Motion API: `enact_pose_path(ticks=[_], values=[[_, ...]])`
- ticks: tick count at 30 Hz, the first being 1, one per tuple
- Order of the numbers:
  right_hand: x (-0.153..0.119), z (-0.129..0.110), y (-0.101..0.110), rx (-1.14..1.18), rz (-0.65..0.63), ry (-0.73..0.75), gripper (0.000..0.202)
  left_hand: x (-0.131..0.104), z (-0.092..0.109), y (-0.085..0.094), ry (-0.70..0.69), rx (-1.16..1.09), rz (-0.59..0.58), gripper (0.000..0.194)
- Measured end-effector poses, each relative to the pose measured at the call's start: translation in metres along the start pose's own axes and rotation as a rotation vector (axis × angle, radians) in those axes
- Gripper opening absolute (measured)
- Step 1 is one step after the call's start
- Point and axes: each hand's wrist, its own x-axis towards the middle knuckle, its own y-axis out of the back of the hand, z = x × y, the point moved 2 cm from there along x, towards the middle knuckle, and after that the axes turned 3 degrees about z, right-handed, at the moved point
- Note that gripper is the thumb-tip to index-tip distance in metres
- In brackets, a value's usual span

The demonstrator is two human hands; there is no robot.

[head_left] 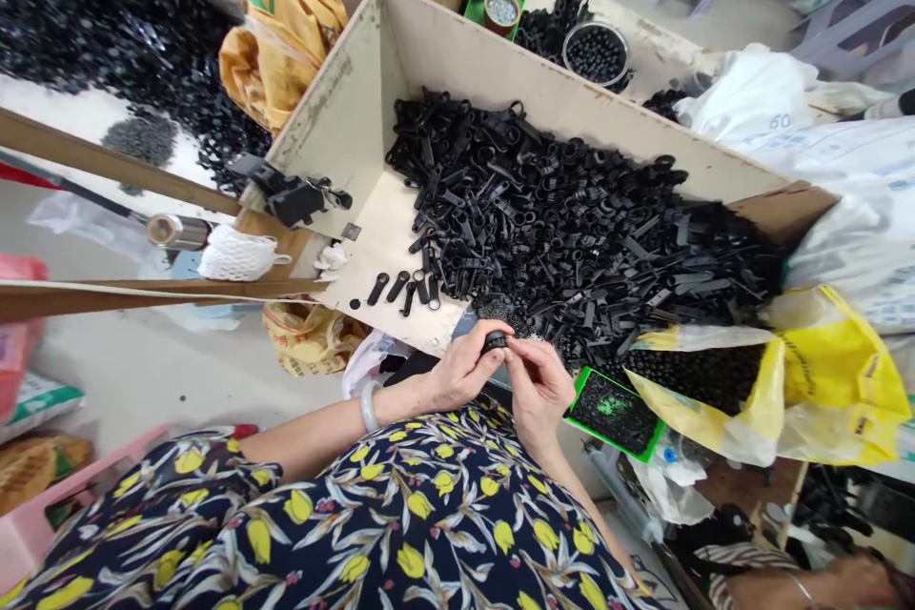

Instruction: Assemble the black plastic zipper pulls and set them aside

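My left hand point(464, 367) is closed around a small round black plastic part point(495, 340), its thumb and forefinger on either side. My right hand point(536, 386) is pinched at the right edge of that part; whatever lies between its fingertips is too small to make out. Just beyond both hands spreads a large heap of black plastic parts point(558, 210) with ring ends and flat handles. Several single black parts point(398, 286) lie apart from the heap on the pale board, left of my hands. A green tray point(654, 443) of tiny black pieces sits right of my right hand.
Pale wooden walls point(572, 76) enclose the heap at the back and left. A black clamp-like tool point(293, 195) is mounted on the left wall. Yellow plastic bag point(836, 372) and white sacks point(850, 181) crowd the right. Another person's arm point(779, 588) shows at lower right.
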Motion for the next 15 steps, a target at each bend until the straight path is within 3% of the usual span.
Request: enact_pose_path(ticks=[6, 11, 13, 15], values=[[-0.003, 0.004, 0.010, 0.050, 0.002, 0.080, 0.013, -0.003, 0.009, -0.003, -0.027, -0.013, -0.089, 0.039], [-0.009, 0.013, 0.018, 0.046, -0.099, 0.017, 0.021, -0.007, 0.011, -0.007, -0.006, -0.013, -0.128, 0.043], [-0.009, 0.023, 0.021, 0.034, -0.104, -0.023, 0.034, -0.010, 0.005, -0.009, 0.004, -0.053, -0.154, 0.043], [-0.006, 0.039, 0.019, 0.039, -0.195, -0.064, 0.043, -0.014, -0.014, -0.008, 0.060, -0.074, -0.175, 0.044]])
